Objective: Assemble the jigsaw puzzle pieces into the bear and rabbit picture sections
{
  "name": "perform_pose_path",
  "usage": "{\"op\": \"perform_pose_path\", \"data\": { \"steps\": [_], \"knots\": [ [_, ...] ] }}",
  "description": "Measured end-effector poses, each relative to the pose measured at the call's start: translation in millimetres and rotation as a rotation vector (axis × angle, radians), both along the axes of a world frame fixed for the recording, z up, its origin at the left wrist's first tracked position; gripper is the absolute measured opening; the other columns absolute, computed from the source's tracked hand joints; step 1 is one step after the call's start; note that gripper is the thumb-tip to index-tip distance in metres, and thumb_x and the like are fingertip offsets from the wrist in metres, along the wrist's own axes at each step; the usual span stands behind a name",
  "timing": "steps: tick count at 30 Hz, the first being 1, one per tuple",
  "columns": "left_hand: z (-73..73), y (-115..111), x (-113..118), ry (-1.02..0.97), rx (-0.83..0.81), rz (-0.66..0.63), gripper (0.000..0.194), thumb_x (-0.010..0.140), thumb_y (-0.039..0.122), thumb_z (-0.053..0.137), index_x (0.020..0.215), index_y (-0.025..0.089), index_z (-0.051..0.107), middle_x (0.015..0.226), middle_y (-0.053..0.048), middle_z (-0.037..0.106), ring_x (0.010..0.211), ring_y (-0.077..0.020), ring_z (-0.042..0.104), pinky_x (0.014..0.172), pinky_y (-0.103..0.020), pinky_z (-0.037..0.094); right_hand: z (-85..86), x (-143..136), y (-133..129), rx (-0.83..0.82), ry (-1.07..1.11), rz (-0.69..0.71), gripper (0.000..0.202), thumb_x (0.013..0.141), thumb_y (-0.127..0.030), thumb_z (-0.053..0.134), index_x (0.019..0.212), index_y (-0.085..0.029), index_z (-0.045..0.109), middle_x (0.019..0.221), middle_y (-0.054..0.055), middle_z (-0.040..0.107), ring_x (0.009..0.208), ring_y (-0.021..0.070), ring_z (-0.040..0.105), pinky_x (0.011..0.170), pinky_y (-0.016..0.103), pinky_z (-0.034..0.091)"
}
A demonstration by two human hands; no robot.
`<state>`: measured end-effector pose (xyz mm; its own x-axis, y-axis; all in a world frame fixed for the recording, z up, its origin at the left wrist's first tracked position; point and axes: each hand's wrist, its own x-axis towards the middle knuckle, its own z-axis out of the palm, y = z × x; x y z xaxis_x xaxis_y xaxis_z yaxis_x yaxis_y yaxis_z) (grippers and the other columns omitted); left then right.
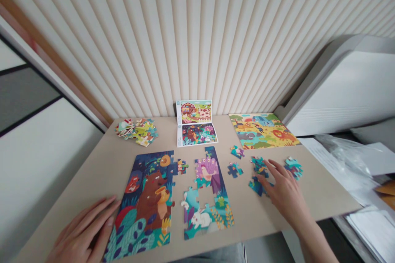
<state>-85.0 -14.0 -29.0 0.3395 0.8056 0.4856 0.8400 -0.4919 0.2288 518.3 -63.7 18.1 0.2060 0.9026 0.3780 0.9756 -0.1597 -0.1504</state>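
My left hand (pixel 86 230) lies with fingers outstretched at the left edge of a partly joined jigsaw section (pixel 151 201) showing a brown bear. To the right of that section is a second one (pixel 200 220) with a white rabbit and a purple peacock; a gap shows in its middle. A loose puzzle piece (pixel 182 167) sits between the two near the top. My right hand (pixel 284 193) reaches over several loose pieces (pixel 259 166), thumb and fingers apart, fingertips at the pieces. Beneath the thumb lies another dark blue piece (pixel 255 187).
A folded picture card (pixel 197 134) stands against the pleated wall. A heap of pieces (pixel 137 131) lies back left, a finished safari puzzle (pixel 262 131) back right. More loose pieces (pixel 235 169) lie right of the rabbit section. Papers (pixel 370 230) and plastic wrap (pixel 342 160) lie beyond the table's right edge.
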Motion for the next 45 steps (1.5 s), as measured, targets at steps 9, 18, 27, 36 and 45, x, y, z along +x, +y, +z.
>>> {"op": "perform_pose_path", "data": {
  "steps": [9,18,27,36,45],
  "knots": [
    [-7.1,-2,-3,0.012,-0.021,0.028,0.044,0.103,0.047,0.055,0.145,0.037,0.064,0.142,-0.002,0.071,0.129,-0.0274,0.069,0.122,-0.046,0.05,-3.6,37,17,-0.23,-0.049,0.145,0.054,0.101,-0.048,0.06,0.152,-0.03,0.06,0.138,0.011,0.074,0.122,0.0364,0.071,0.098,0.053,0.056],
    [-14.9,-4,-5,-0.014,-0.023,0.014,0.044,0.102,0.048,0.054,0.142,0.033,0.067,0.142,-0.004,0.071,0.131,-0.0278,0.067,0.123,-0.045,0.049,12.2,48,17,-0.145,-0.128,0.229,0.064,0.104,-0.059,0.058,0.156,-0.021,0.055,0.126,0.016,0.077,0.112,0.0335,0.075,0.1,0.048,0.056],
    [-22.3,-8,-8,-0.044,-0.007,0.017,0.046,0.102,0.048,0.055,0.145,0.035,0.065,0.145,-0.001,0.07,0.135,-0.028,0.065,0.124,-0.044,0.048,26.0,14,22,-0.106,-0.007,0.281,0.065,0.106,-0.053,0.057,0.164,-0.028,0.043,0.137,0.011,0.072,0.119,0.0315,0.074,0.099,0.044,0.062],
    [-26.6,-6,-14,-0.017,-0.006,-0.02,0.048,0.101,0.048,0.057,0.147,0.037,0.063,0.146,0.0,0.069,0.135,-0.0279,0.065,0.124,-0.045,0.048,40.3,-25,39,-0.153,0.052,0.423,0.062,0.108,-0.045,0.059,0.165,-0.029,0.042,0.141,0.013,0.069,0.125,0.0305,0.071,0.106,0.047,0.059],
    [-18.8,-10,-11,0.04,-0.066,0.009,0.051,0.102,0.044,0.057,0.152,0.038,0.057,0.15,-0.001,0.065,0.138,-0.0286,0.062,0.122,-0.049,0.048,52.7,-99,116,-0.212,0.091,0.656,0.052,0.107,-0.04,0.062,0.155,-0.023,0.054,0.14,0.015,0.07,0.127,0.0317,0.069,0.11,0.05,0.057]
  ]
}}
